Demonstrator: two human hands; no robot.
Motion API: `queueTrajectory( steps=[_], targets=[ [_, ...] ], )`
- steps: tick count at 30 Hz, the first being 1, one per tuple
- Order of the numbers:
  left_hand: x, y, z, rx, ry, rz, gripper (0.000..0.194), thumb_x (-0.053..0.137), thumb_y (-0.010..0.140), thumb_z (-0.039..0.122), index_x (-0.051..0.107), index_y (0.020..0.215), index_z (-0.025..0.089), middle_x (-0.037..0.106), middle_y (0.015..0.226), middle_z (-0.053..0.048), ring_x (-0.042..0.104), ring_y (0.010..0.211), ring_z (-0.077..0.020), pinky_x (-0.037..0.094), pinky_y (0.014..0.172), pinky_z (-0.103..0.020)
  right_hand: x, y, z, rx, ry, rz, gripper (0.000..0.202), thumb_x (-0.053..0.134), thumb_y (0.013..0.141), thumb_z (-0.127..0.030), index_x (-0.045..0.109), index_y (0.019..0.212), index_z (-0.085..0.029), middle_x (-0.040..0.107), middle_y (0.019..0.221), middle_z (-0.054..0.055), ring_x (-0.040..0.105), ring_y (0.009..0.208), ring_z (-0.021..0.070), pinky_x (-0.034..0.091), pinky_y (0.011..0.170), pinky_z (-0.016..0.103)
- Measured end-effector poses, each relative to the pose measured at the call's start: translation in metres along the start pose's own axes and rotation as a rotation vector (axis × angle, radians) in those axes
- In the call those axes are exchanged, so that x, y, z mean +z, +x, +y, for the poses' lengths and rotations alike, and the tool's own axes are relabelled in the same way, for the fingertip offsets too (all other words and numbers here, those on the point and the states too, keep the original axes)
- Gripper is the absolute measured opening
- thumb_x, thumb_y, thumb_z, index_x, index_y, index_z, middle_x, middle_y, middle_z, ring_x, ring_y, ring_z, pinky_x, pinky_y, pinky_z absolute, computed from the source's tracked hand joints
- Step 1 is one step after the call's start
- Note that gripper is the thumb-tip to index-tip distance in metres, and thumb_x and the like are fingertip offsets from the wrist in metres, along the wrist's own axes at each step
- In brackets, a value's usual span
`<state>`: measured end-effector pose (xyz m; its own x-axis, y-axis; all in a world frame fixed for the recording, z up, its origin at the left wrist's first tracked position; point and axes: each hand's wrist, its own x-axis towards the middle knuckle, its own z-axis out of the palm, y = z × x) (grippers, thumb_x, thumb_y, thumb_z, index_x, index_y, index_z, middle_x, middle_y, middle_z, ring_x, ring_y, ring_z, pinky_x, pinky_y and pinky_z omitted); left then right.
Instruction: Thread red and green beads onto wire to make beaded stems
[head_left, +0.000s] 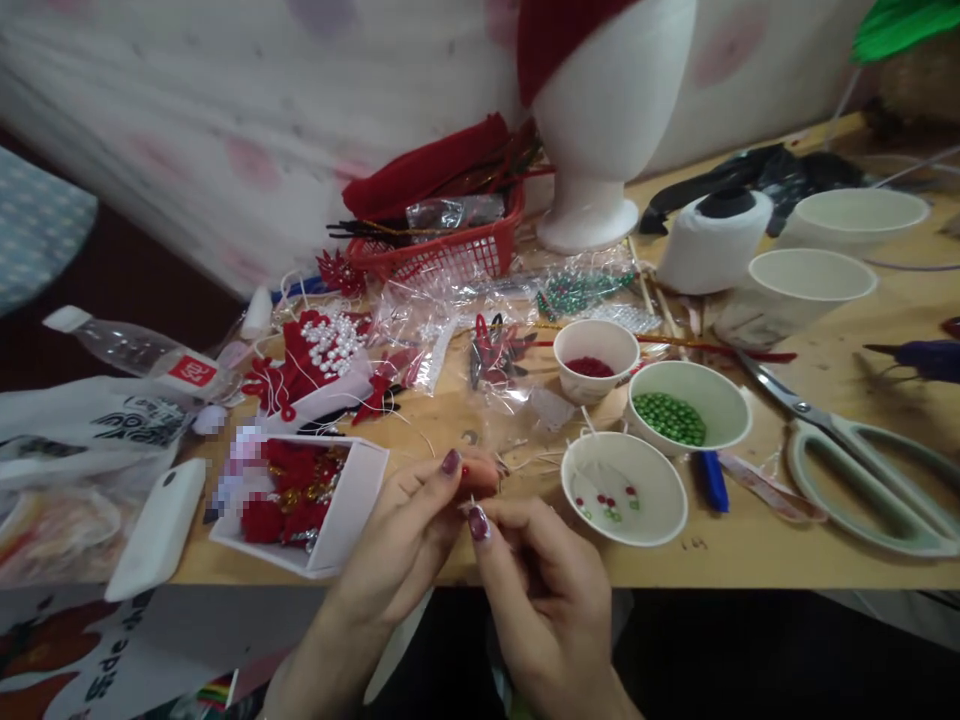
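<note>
Over the table's front edge, my left hand [409,535] is closed in a pinch, with a small red bead [466,470] at its fingertips. Close beside it, my right hand [551,575] pinches thumb against finger on something thin and pale, too fine to name. The fingertips of both hands nearly meet. To the right stands a white cup [679,520] with several small red and green bead pieces on thread inside. Behind it are a cup of green beads [669,418] and a cup of dark red beads [589,367].
Large scissors [862,460] lie at right, near a blue cap-like piece [714,485]. A white box [349,510] of red ornaments sits left, beside a white phone [157,525] and a bottle [142,350]. Behind stand a red basket [450,255], a foam head [611,120] and a thread cone [712,240].
</note>
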<state>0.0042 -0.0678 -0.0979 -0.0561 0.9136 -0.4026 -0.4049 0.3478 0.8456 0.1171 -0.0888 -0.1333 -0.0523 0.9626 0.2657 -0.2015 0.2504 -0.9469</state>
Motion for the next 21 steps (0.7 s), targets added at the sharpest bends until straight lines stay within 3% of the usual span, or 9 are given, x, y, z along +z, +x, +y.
queueTrajectory(
  steps=[5, 9, 15, 21],
  targets=[
    [-0.0035, -0.0005, -0.0012, -0.044, -0.023, -0.12, 0.022, 0.08, 0.074, 0.038, 0.08, 0.074, 0.016, 0.07, 0.096, -0.007, 0.063, 0.097, -0.0185, 0.049, 0.082, -0.021, -0.0015, 0.0053, 0.0015, -0.033, -0.086, 0.019, 0.014, 0.056, 0.09, -0.013, 0.064, 0.081, -0.019, 0.045, 0.057, -0.007, 0.039, 0.047, 0.0075, 0.032, 0.044, 0.02],
    [-0.0048, -0.0008, -0.003, -0.067, -0.053, -0.144, 0.021, 0.076, 0.079, 0.036, 0.08, 0.076, 0.016, 0.071, 0.095, -0.008, 0.063, 0.1, -0.0206, 0.049, 0.085, -0.022, -0.0025, 0.0046, 0.0009, -0.018, -0.087, 0.005, 0.013, 0.056, 0.09, -0.014, 0.066, 0.083, -0.02, 0.046, 0.057, -0.007, 0.04, 0.047, 0.0075, 0.032, 0.043, 0.02],
    [-0.0071, -0.0009, -0.0045, -0.105, -0.108, -0.128, 0.02, 0.079, 0.075, 0.035, 0.08, 0.074, 0.015, 0.07, 0.096, -0.005, 0.063, 0.091, -0.0156, 0.05, 0.079, -0.019, -0.0035, 0.0045, -0.002, -0.011, -0.091, 0.026, 0.013, 0.058, 0.09, -0.013, 0.067, 0.084, -0.022, 0.046, 0.057, -0.008, 0.039, 0.047, 0.0076, 0.031, 0.043, 0.02],
    [-0.0076, -0.0007, -0.0048, -0.154, -0.17, -0.136, 0.018, 0.085, 0.07, 0.031, 0.079, 0.075, 0.015, 0.07, 0.082, -0.003, 0.062, 0.078, -0.0123, 0.05, 0.074, -0.019, -0.0049, 0.0045, -0.0033, 0.003, -0.068, 0.004, 0.014, 0.058, 0.09, -0.014, 0.067, 0.085, -0.023, 0.042, 0.056, -0.009, 0.035, 0.045, 0.0068, 0.026, 0.04, 0.02]
  ],
)
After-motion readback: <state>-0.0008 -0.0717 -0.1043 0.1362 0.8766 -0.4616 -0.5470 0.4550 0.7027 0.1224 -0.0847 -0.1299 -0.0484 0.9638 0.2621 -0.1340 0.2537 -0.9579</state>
